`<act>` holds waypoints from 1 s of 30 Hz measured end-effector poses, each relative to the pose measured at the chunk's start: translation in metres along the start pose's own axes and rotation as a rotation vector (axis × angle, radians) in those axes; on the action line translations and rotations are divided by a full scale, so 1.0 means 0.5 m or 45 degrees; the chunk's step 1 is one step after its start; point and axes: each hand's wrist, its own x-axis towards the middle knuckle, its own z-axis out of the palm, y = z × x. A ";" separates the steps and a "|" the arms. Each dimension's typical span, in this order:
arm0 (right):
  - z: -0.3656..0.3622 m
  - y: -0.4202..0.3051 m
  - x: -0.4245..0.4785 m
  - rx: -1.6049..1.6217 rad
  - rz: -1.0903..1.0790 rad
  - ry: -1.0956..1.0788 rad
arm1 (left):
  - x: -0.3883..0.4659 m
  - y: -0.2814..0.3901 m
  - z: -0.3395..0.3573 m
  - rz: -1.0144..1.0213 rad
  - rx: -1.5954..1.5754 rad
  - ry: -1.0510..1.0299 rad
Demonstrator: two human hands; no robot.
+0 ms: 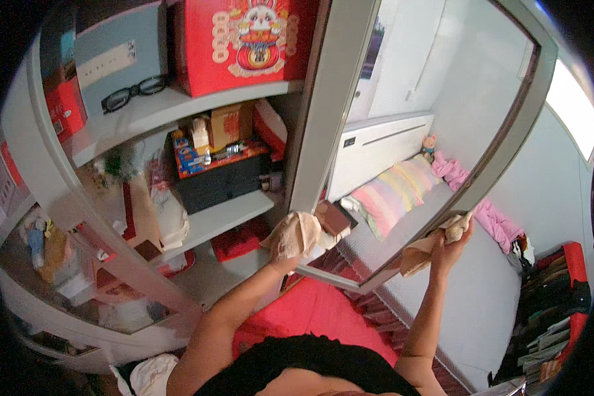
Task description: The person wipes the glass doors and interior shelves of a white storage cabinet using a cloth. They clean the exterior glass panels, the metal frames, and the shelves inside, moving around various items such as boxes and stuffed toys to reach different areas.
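A grey-framed glass cabinet door [321,99] stands swung out before me. My left hand [286,262] is mostly hidden under a beige cloth [296,231], at the lower part of the door's left frame bar. On the opposite side, my right hand [446,255] grips a second beige cloth [418,256] against the right frame bar [505,128]. Part of that cloth is bunched above the fingers, and the rest hangs below on the glass side. Through the pane I see a bed with a striped pillow [396,188].
Cabinet shelves [237,213] at left hold black-framed glasses [134,93], a red box with a rabbit picture [252,44] and a dark box [222,180]. Another glass door [128,277] stands lower left. A red cloth-like surface [317,312] lies below me; a clothes-filled red-edged holder [576,262] is at right.
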 end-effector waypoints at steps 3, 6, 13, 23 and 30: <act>-0.001 -0.010 -0.002 0.092 0.067 0.002 | 0.073 0.230 -0.026 0.195 0.664 0.058; 0.007 -0.016 0.004 0.086 0.067 -0.004 | 0.181 0.222 0.085 0.414 0.427 0.291; 0.011 -0.025 0.004 0.112 0.036 -0.028 | 0.470 0.521 -0.021 0.868 0.663 0.556; 0.000 -0.015 -0.012 0.233 0.094 -0.028 | 0.580 0.669 -0.136 0.819 0.730 0.732; -0.001 -0.026 -0.005 0.190 0.082 -0.034 | 0.464 0.557 -0.112 0.823 0.805 0.770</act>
